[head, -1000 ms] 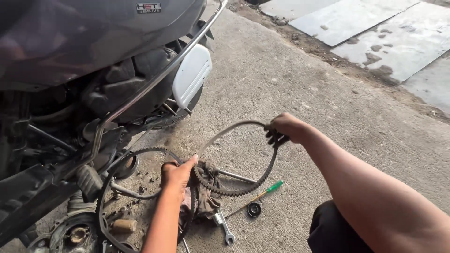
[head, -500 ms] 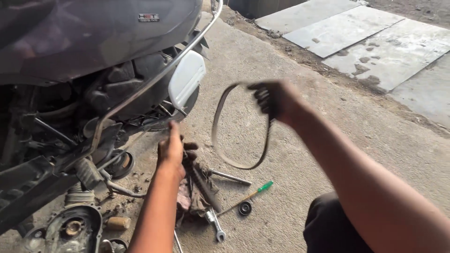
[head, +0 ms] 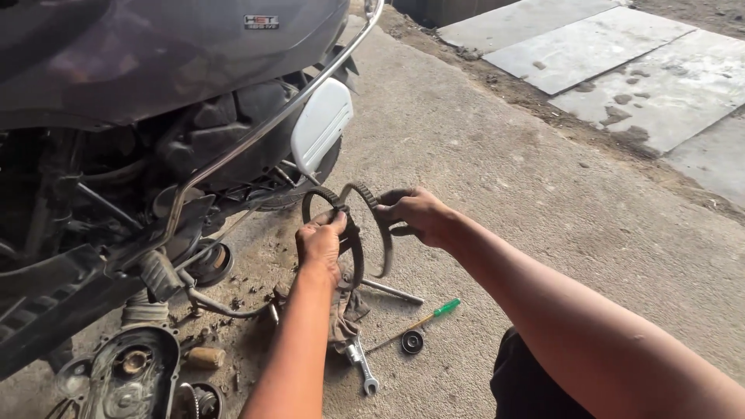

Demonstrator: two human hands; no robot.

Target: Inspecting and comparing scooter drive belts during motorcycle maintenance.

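Edges and hands hiding parts

The dark grey scooter body (head: 155, 70) is running off-frame; the toothed black rubber belt (head: 365, 225) is passing behind both hands.

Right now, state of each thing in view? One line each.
Toothed drive belt: off the scooter, bent, gripped by both hands.
Left hand: closed on belt.
Right hand: closed on belt.
Scooter: side cover off, engine exposed.
Engine cover: lying on ground.
Green-handled screwdriver: lying on concrete.
Wrench: lying on concrete.

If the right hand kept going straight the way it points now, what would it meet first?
The right hand points left across the toothed drive belt it grips. Straight on, it would most likely meet the left hand, which holds the same belt close by. Beyond lies the scooter's open engine area; depth is hard to judge.
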